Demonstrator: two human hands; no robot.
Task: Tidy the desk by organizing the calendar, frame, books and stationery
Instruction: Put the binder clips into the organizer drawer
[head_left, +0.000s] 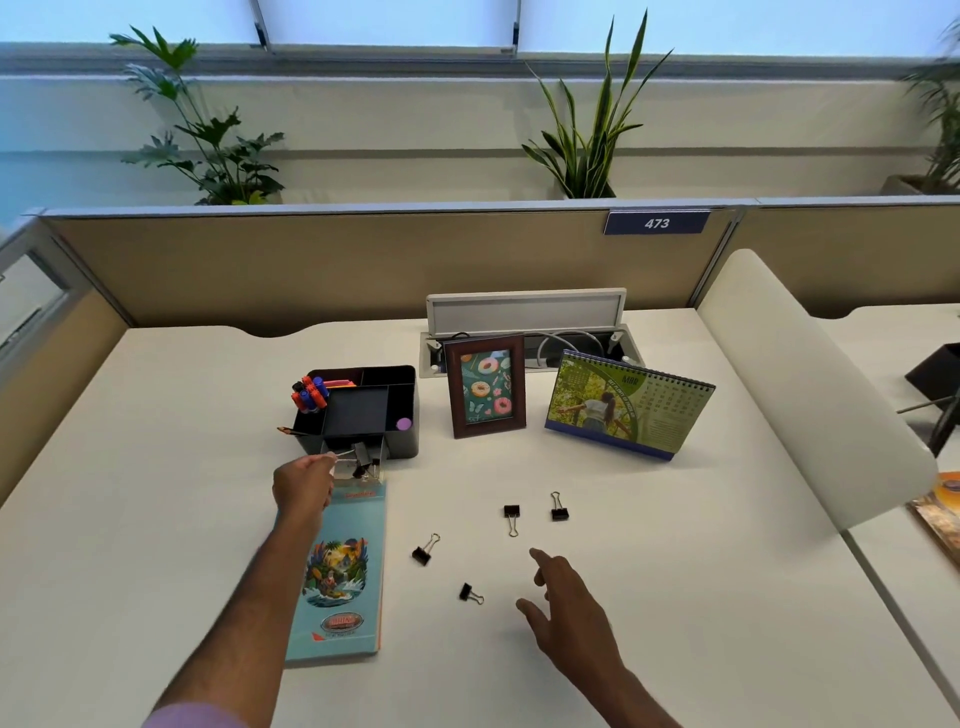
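Right hand (566, 608) nearest the lens, at 5 o'clock on the desk (727, 545), fingers spread, hovering, holding nothing. Four loose binder clips around it: one at 9 o'clock of it (470, 593), one at 10 (425, 551), two at 12 (512, 516) and (559, 509). Left hand (304, 486) pinches the wire handle of a binder clip (360, 457) over the organizer's (400, 400) open front drawer. Book (340, 577) lies flat below the organizer, left arm over it. Frame (487, 384) and calendar (628, 405) stand upright at 12 to 1 o'clock. Step in hand: clips into the drawer. Next likely needs a release there, then the nearest loose clip.
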